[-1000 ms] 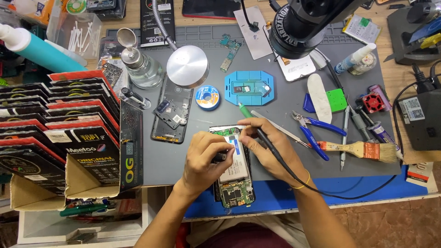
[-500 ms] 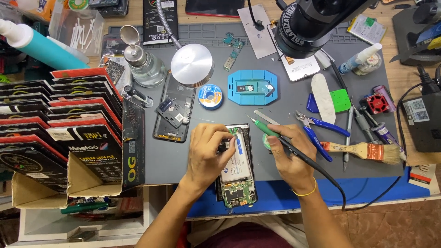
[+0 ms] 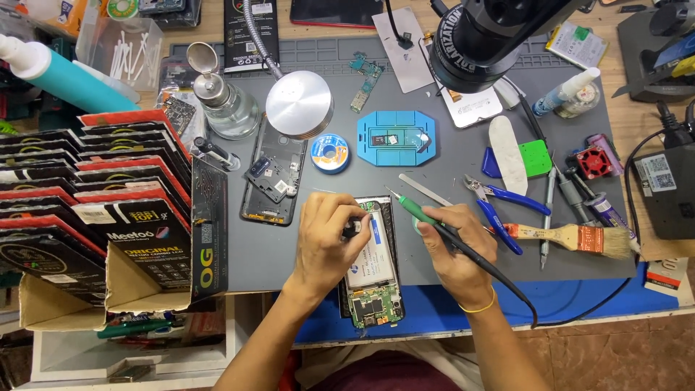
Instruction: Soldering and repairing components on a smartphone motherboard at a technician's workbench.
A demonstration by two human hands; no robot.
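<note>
Left hand (image 3: 329, 242) covers the upper left corner of the opened phone (image 3: 373, 264), and what its fingertips pinch there cannot be made out. Components on the phone's green circuit board (image 3: 375, 308) too small to tell apart. Microscope head (image 3: 492, 32) cut off by the top edge; both forearms run out at the bottom edge.

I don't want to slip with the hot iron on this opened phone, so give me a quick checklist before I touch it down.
1. Left hand steadying the opened phone: ok.
2. Right hand gripping the soldering iron: ok.
3. Iron tip off the board, beside the phone's top edge: ok.
4. Iron cable trailing free off the mat's front edge: ok.
5. Blue pliers near the right hand: not ok.
6. Tip clean: cannot tell.
</note>
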